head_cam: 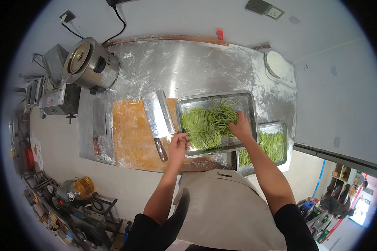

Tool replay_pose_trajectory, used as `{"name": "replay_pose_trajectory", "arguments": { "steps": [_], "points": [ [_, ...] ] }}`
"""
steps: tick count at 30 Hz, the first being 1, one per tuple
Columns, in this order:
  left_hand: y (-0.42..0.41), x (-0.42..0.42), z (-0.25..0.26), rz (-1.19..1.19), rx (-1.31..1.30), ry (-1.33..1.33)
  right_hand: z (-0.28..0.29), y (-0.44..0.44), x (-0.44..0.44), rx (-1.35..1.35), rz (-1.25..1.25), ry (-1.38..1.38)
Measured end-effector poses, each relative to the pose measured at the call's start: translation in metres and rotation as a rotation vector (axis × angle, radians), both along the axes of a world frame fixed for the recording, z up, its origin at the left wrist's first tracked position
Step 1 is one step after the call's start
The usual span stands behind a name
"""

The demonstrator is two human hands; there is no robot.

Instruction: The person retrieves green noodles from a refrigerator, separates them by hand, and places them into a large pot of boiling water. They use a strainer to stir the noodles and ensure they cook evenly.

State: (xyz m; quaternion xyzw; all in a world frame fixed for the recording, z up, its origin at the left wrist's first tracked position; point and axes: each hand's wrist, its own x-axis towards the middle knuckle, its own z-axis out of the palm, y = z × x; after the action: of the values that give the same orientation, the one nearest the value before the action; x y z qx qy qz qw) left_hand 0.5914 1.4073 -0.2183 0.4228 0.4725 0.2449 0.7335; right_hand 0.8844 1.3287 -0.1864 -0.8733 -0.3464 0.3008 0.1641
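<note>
Green noodles [204, 125] lie in a rectangular metal tray [218, 96] in front of me, in flatter bundles at the left and a looser tangle at the right. My right hand [241, 125] reaches over the tray's right side, its fingers on the loose noodles; whether they grip any is hidden. At the tray's lower left edge is my left hand [179, 143], fingers curled near the rim and the noodles; its hold cannot be made out. Left of the tray, a cleaver [158, 116] with a dark handle lies across a wooden cutting board [130, 135].
A second metal tray [285, 130] of green noodles sits at the right, partly under my right arm. White flour in a round container [277, 65] stands at the back right. A steel pot-like appliance [92, 66] and a metal machine [58, 100] are at the left.
</note>
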Motion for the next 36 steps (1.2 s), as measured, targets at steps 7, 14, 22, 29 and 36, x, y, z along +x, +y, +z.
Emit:
{"name": "replay_pose_trajectory", "arguments": {
  "steps": [7,14,22,29,36],
  "points": [
    [0.003,0.008,0.010,-0.049,-0.010,0.017,-0.003,0.013,-0.049,-0.048,0.235,-0.376],
    [0.007,-0.004,0.014,0.005,-0.026,0.004,0.005,-0.004,0.018,-0.046,-0.247,0.433],
    [0.012,-0.025,0.010,0.076,-0.049,-0.018,0.182,-0.025,0.004,0.368,-0.250,0.590],
    [0.019,0.057,0.062,-0.143,0.233,-0.265,0.285,-0.025,-0.018,0.545,-0.255,0.609],
    [0.012,0.137,0.123,-0.202,-0.407,-0.854,0.243,-0.014,-0.052,0.573,-0.490,0.993]
  ]
}}
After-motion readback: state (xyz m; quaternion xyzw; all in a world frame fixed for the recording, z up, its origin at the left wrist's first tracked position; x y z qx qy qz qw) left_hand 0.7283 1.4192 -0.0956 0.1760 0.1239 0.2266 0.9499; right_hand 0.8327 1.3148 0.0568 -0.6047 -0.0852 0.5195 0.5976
